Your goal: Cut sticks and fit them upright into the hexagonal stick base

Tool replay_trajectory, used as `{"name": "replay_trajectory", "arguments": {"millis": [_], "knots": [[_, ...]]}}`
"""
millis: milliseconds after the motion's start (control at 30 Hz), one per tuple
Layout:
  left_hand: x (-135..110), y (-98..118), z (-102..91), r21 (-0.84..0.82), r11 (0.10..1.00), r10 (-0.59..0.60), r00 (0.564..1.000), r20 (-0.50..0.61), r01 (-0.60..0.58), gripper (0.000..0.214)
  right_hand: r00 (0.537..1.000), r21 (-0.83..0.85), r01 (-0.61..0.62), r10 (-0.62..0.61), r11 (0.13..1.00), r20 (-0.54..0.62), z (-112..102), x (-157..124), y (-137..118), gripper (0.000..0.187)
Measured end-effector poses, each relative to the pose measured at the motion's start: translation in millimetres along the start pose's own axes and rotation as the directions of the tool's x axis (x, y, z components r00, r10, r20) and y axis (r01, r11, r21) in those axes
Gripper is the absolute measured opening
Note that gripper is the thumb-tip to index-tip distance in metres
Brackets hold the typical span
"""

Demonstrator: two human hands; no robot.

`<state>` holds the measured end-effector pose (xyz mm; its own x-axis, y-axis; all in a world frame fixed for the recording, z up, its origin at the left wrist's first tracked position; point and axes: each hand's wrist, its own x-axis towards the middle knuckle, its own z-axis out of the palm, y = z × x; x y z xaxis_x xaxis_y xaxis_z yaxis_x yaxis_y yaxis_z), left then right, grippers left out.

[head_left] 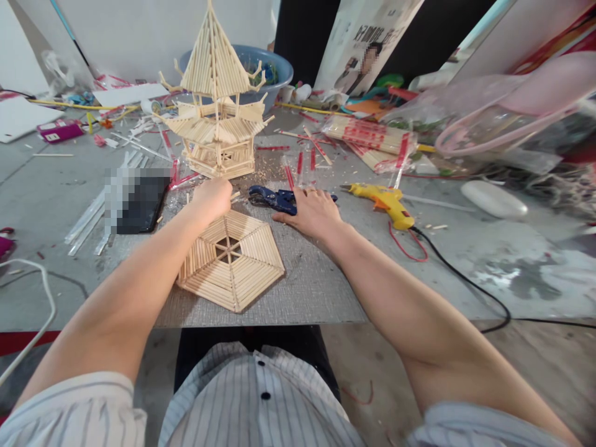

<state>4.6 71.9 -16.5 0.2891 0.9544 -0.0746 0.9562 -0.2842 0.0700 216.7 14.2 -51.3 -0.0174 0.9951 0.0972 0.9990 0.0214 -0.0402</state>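
My left hand (212,200) is closed beyond the far edge of a flat polygonal panel (254,267) made of pale wooden sticks. Short stick ends show beside the fist; what it holds is hidden. My right hand (316,212) lies palm down over the handles of dark blue pliers (274,200), its thumb spread away and its fingers stretched. The pliers' jaws point left, towards my left hand. Behind both hands stands a tiered stick pagoda (216,124) with a pointed roof. A yellow glue gun (388,202) rests to the right of my right hand.
A black phone (142,202) and clear glue sticks (95,208) lie at left. Packs of wooden sticks (367,136), a white oval object (494,200) and a pink-rimmed item (521,112) are at right. Behind the pagoda is a blue basin (279,65). The glue gun's cord (465,282) crosses the table edge.
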Motion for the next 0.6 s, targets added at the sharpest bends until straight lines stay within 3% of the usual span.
{"name": "replay_trajectory", "arguments": {"millis": [200,367,500,600], "knots": [[0,-9,-0.5,0.05,0.998,0.039,0.999,0.009,-0.039,0.026,1.0,0.019,0.007,-0.007,1.0,-0.006,5,2,1,0.083],[3,-16,1.2,0.012,0.998,0.057,0.992,-0.109,-0.056,0.025,0.999,0.078,0.034,-0.033,0.996,-0.022,8,2,1,0.083],[3,-14,-2.0,-0.256,0.96,0.052,0.974,-0.221,-0.109,0.02,0.973,0.232,0.135,-0.085,0.963,-0.216,6,2,2,0.054],[-2,-4,-5.9,-0.553,0.814,0.072,0.976,-0.206,-0.177,0.022,0.923,0.436,0.272,-0.104,0.858,-0.372,3,1,-1,0.036]]}}
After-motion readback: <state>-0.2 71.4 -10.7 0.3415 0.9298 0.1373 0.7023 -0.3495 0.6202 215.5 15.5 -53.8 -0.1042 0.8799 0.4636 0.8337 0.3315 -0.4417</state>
